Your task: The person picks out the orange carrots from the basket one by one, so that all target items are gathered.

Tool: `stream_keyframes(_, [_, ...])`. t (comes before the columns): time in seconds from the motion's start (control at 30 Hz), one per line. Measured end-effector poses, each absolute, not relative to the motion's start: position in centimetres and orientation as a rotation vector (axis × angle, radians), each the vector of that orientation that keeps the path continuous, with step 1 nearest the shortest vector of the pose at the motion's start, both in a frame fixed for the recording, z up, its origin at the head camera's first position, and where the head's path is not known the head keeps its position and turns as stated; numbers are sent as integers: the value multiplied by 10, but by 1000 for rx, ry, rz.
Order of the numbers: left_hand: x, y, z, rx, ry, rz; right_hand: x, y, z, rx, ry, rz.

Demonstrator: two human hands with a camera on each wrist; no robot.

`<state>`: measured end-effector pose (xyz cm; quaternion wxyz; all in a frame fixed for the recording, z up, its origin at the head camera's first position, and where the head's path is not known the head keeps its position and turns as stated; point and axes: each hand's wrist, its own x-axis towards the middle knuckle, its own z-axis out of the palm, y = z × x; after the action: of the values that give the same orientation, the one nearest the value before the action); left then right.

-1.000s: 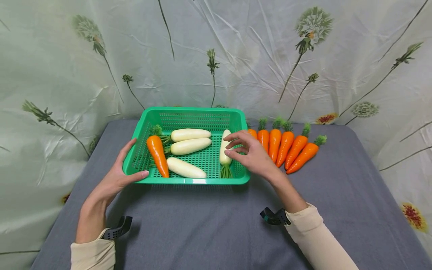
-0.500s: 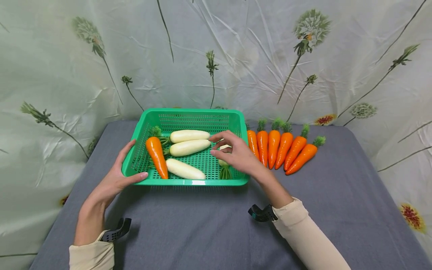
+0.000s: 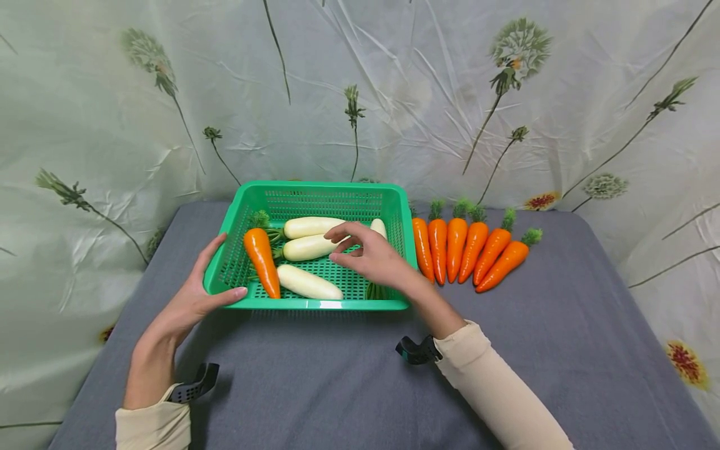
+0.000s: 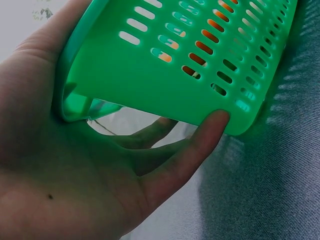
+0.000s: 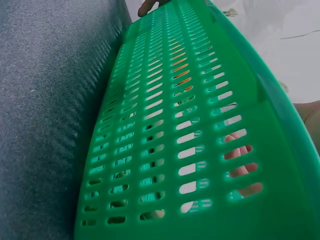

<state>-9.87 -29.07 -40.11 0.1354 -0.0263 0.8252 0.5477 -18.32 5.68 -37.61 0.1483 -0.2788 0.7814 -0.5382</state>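
Observation:
A green plastic basket point(image 3: 326, 304) holds several white radishes and one carrot point(image 3: 261, 262). My left hand point(image 3: 188, 303) grips its left end, thumb on the front rim; in the left wrist view fingers point(image 4: 200, 145) lie against the slotted outer wall. Over the inside of the basket, my right hand point(image 3: 374, 253) has its fingers loosely bent with nothing held. Its fingertips are over the right end of the middle radish point(image 3: 306, 248); whether they touch it I cannot tell. Another radish point(image 3: 379, 227) at the right is partly hidden by that hand. A front radish point(image 3: 309, 282) lies near the front wall.
Right of the basket, several carrots point(image 3: 475, 250) lie fanned out on the grey cloth point(image 3: 315, 375), leafy tops toward the back. A flower-patterned curtain point(image 3: 427, 94) hangs behind the table. Dark straps with cameras sit on both wrists.
My right hand has moved left inside the basket, from above the right-hand radish to the right end of the middle ones. The left hand stays at the basket's left end.

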Motion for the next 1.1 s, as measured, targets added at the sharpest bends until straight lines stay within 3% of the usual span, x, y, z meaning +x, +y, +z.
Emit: stream_keyframes(1.1, [-102,-295,-403,0,2226,1724,-188,-4,-382,-960,2137,-1216])
